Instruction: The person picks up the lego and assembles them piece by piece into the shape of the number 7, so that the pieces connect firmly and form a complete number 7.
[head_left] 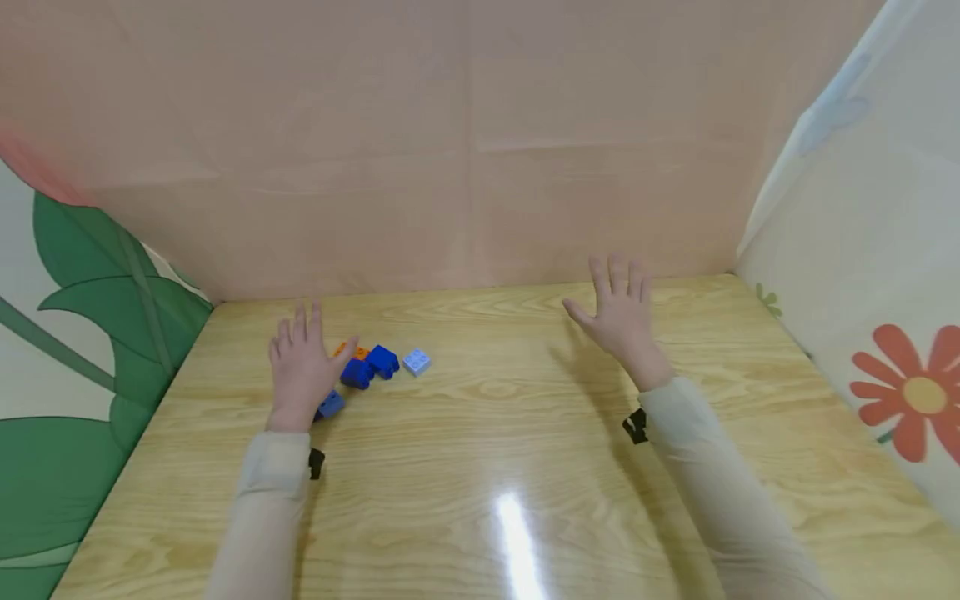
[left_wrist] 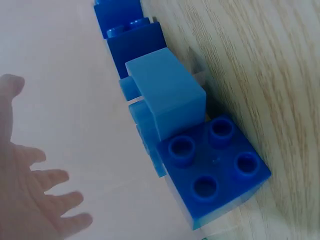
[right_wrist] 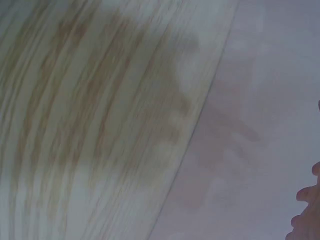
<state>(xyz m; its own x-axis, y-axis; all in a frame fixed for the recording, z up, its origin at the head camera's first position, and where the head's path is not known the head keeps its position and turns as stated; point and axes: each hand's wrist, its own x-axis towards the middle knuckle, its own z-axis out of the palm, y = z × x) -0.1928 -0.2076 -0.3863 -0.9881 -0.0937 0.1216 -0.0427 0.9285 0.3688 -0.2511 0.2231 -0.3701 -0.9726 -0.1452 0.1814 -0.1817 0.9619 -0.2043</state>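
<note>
From the head camera, your left hand (head_left: 300, 367) lies flat and open on the wooden table (head_left: 480, 467), fingers straight and holding nothing, its thumb just beside a cluster of blue bricks (head_left: 369, 367). An orange brick (head_left: 351, 351) peeks out behind the thumb, a light blue brick (head_left: 417, 361) sits just right of the cluster, and another blue brick (head_left: 330, 404) is tucked against the heel of the hand. Your right hand (head_left: 618, 317) is spread open above the table, well apart from the bricks, gripping nothing.

From the left wrist, a studded blue brick (left_wrist: 215, 170) fills the view with a paler blue block (left_wrist: 167, 97) touching it, and the right hand's fingers (left_wrist: 45, 200) are splayed in the distance.

From the right wrist, only blurred wood grain (right_wrist: 75, 125), the backdrop and the hand's shadow (right_wrist: 220, 135) show.

The risk, as it looks here: a sweep of the flat left palm could scatter the loose bricks or push the one at its heel toward the table edge.
</note>
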